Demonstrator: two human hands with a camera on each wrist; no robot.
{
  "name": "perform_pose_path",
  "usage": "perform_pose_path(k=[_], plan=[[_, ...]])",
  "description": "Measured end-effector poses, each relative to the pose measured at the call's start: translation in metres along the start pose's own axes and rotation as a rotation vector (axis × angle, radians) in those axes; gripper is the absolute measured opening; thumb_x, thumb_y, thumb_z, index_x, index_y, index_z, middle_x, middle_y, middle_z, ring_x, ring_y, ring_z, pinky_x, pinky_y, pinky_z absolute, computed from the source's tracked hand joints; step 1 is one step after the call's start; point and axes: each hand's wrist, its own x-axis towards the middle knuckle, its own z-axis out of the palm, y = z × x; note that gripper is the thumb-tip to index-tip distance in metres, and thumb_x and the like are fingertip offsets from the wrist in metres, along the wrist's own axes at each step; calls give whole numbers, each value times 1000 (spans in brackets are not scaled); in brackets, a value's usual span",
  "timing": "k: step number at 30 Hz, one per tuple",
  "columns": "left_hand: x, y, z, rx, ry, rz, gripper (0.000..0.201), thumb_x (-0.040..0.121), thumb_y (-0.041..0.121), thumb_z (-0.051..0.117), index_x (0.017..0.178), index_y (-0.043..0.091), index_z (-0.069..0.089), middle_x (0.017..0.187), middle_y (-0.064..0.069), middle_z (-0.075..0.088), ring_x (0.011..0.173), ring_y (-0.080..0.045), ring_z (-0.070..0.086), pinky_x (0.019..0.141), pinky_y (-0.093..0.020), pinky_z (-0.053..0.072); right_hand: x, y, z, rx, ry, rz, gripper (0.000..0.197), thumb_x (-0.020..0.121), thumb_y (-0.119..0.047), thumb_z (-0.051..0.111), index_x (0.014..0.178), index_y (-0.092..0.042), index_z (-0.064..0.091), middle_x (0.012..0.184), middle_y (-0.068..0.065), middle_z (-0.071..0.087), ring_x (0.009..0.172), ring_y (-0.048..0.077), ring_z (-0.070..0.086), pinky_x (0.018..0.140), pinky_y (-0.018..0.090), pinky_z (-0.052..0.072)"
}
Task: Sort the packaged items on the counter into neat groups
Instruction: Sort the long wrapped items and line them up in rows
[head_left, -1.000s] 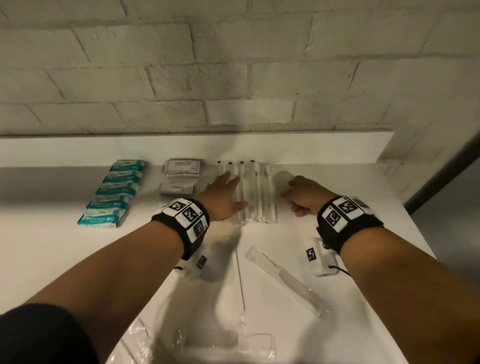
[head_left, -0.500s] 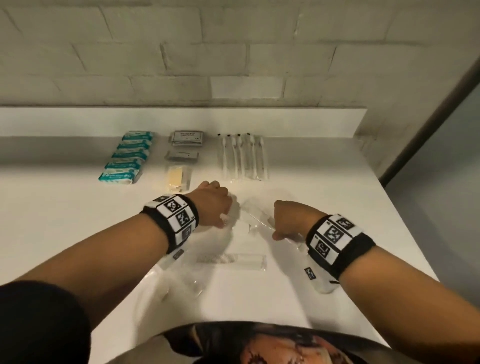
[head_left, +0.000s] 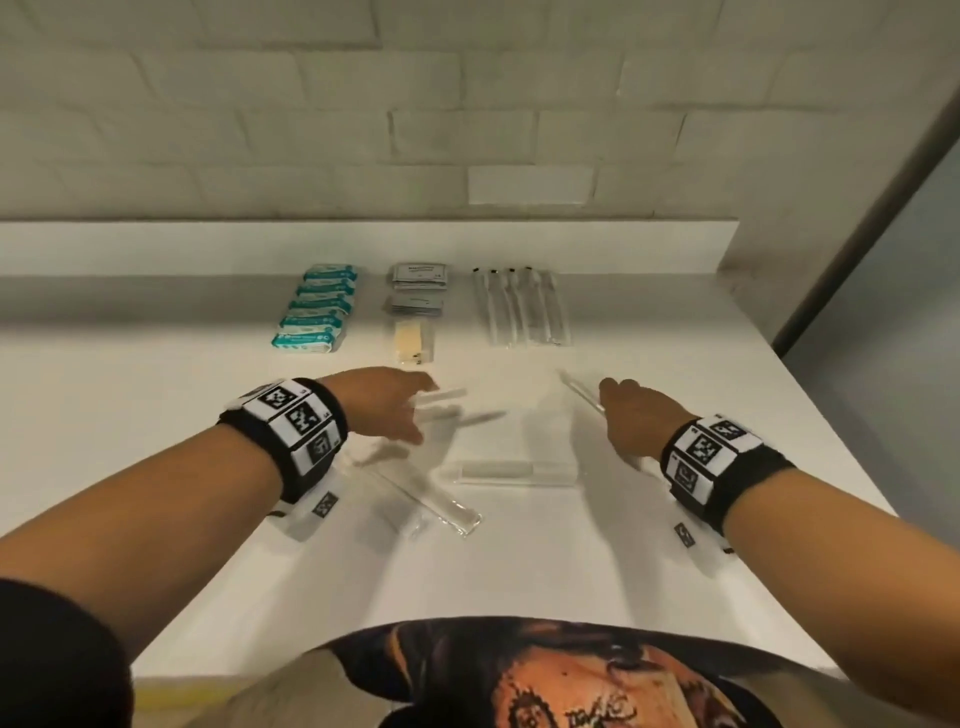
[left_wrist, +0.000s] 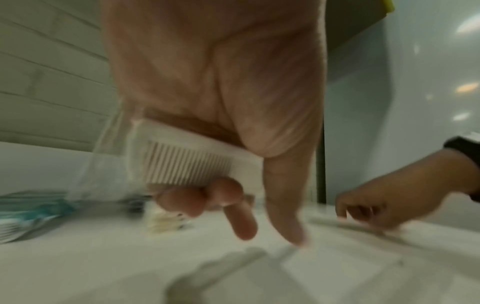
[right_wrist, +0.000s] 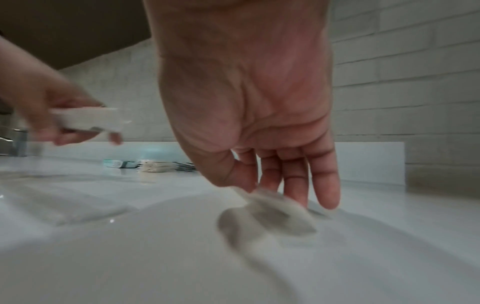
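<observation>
My left hand (head_left: 410, 410) grips a white comb in a clear wrapper (head_left: 441, 397) just above the counter; the left wrist view shows its teeth (left_wrist: 192, 162) between palm and curled fingers. My right hand (head_left: 618, 400) is low at the right, thumb and fingertips (right_wrist: 293, 185) pinching the end of a long clear packet (head_left: 582, 389) that points back-left, blurred in the right wrist view. Another wrapped comb (head_left: 511, 470) and a long clear packet (head_left: 431, 499) lie loose between my arms.
At the back of the white counter (head_left: 156, 441) lie a row of teal packets (head_left: 317, 306), grey sachets (head_left: 418, 275), a yellowish packet (head_left: 413, 338) and a row of clear-wrapped sticks (head_left: 519, 306). The counter's right edge falls off near my right wrist.
Both hands came back from the row of wrapped sticks to the loose packets. The left took hold of a wrapped comb and lifted it; the right carried a clear packet to the right.
</observation>
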Motion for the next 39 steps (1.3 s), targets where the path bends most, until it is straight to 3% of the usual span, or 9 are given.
perform_pose_path(k=[3, 7, 9, 13, 20, 25, 29, 34, 39], plan=[[-13, -15, 17, 156, -147, -10, 57, 71, 49, 74, 118, 26, 49, 110, 4, 54, 96, -17, 55, 78, -30, 42, 4, -8, -5, 121, 4, 50, 34, 92, -6, 38, 126, -6, 41, 123, 20, 46, 107, 37, 55, 89, 42, 46], [-12, -18, 35, 190, -74, 34, 57, 76, 46, 71, 122, 21, 48, 118, 1, 49, 100, -19, 52, 79, -30, 41, 2, -32, -2, 333, -54, -39, 28, 89, -2, 41, 110, -18, 52, 125, 10, 50, 108, 27, 57, 85, 31, 47], [-9, -15, 36, 208, -67, 49, 51, 78, 42, 69, 119, 20, 49, 116, 0, 51, 98, -19, 52, 75, -29, 39, -3, -51, 5, 310, -111, -26, 23, 93, -16, 46, 115, -20, 51, 126, 9, 48, 106, 26, 57, 81, 29, 44], [-5, -12, 34, 259, -109, 76, 36, 80, 38, 67, 106, 19, 53, 108, -2, 57, 89, -19, 52, 73, -29, 41, -5, -67, 18, 211, -49, 160, 74, 80, -57, 62, 134, -14, 36, 130, 11, 41, 117, 31, 50, 91, 39, 44], [-4, -23, 34, 160, -113, 69, 24, 77, 36, 64, 90, 24, 48, 96, -1, 61, 82, -19, 56, 72, -31, 47, -5, -66, 11, 252, -64, 254, 56, 86, -27, 64, 132, -3, 42, 132, 11, 53, 117, 28, 54, 92, 32, 44], [-23, -41, 11, -96, -27, 89, 45, 78, 30, 73, 116, 25, 50, 95, 7, 55, 83, -15, 53, 67, -27, 39, -21, -67, 3, 397, -23, 162, 52, 76, -24, 75, 122, -16, 53, 119, 5, 58, 95, 20, 54, 76, 26, 41], [-44, -49, 13, 177, -200, 59, 54, 78, 35, 73, 124, 22, 48, 105, 5, 53, 91, -17, 49, 74, -27, 38, -31, -86, 8, 73, -155, 85, 55, 74, -36, 76, 118, -13, 52, 107, 0, 58, 93, 20, 55, 78, 29, 44], [-50, -46, 36, 239, -163, 81, 39, 81, 36, 67, 111, 16, 52, 110, -2, 59, 89, -19, 50, 72, -26, 37, -34, -103, 9, -73, -195, 86, 61, 79, -45, 69, 129, -14, 51, 121, 5, 57, 106, 24, 59, 90, 34, 50], [-51, -51, 42, 159, -203, 55, 29, 77, 40, 66, 93, 22, 51, 97, 1, 58, 79, -17, 54, 61, -25, 40, -42, -110, 7, 25, -196, 58, 50, 80, -23, 67, 125, -12, 48, 120, 6, 59, 105, 24, 58, 88, 33, 50]])
